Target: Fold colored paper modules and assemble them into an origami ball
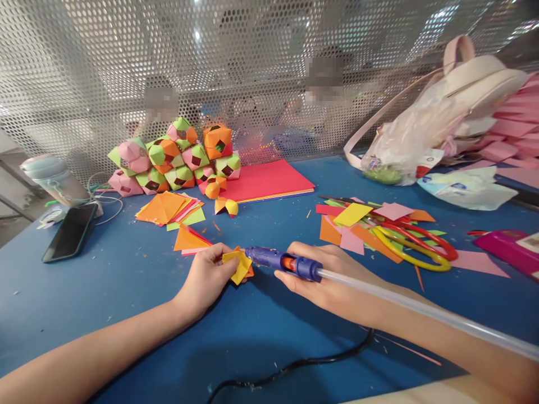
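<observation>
Between the fingers of my left hand point(204, 280) is a folded paper piece point(238, 266), yellow on top with orange showing at its edges. My right hand point(324, 275) grips a blue glue gun point(269, 258), and a long clear glue stick point(379, 294) sticks out of its back end. The gun's tip is at the upper right edge of the yellow paper; whether it touches I cannot tell. Just beyond my left hand lie orange and pink paper pieces point(189, 240). A small yellow and orange folded piece point(226, 207) rests farther back.
Stacked paper balls point(181, 177) stand by the perforated metal screen point(269, 73), beside red paper sheets point(269, 180). Scissors point(415, 247) lie on paper scraps at right. A phone point(69, 233) and bottle point(54, 179) are at left, a bag point(475, 78) at back right. A black cord point(290, 367) crosses the front.
</observation>
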`<state>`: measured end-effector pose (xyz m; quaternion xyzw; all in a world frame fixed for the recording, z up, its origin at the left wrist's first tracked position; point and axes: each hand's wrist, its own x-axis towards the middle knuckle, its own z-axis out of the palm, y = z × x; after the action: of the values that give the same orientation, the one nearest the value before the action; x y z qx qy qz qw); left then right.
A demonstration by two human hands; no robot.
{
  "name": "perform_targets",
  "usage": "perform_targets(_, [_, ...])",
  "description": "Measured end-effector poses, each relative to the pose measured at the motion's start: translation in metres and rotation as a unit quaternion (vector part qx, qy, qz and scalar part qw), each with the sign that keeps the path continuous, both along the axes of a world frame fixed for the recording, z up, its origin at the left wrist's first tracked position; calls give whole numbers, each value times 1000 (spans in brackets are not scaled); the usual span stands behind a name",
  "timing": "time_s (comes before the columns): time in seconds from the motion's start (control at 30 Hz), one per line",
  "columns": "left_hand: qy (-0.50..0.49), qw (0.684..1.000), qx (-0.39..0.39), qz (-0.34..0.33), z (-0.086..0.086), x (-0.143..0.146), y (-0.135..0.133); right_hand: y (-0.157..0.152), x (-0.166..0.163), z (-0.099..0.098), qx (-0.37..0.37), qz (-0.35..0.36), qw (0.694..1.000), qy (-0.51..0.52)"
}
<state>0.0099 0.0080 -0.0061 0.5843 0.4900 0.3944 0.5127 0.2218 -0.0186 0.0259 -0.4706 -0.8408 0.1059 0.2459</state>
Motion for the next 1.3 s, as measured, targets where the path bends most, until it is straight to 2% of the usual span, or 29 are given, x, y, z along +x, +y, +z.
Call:
perform_targets(0.2, [8,1000,-7,2,1,0,0,0,-1,2,-20,-23,1000,-6])
perform_targets(0.67, [-26,999,-15,-17,2,2,0,2,-1,1,9,-17,1000,-11])
perform_targets(0.87, [-10,1000,-3,-17,3,2,-1,1,-2,3,-19,-5,1000,-11])
perform_targets(1.03, [-45,999,-23,-20,3,2,-1,2,0,6,-7,-12,1000,-6])
perform_targets(1.3, [-46,998,-33,-14,5,2,-1,3,-3,6,-40,-14,999,14])
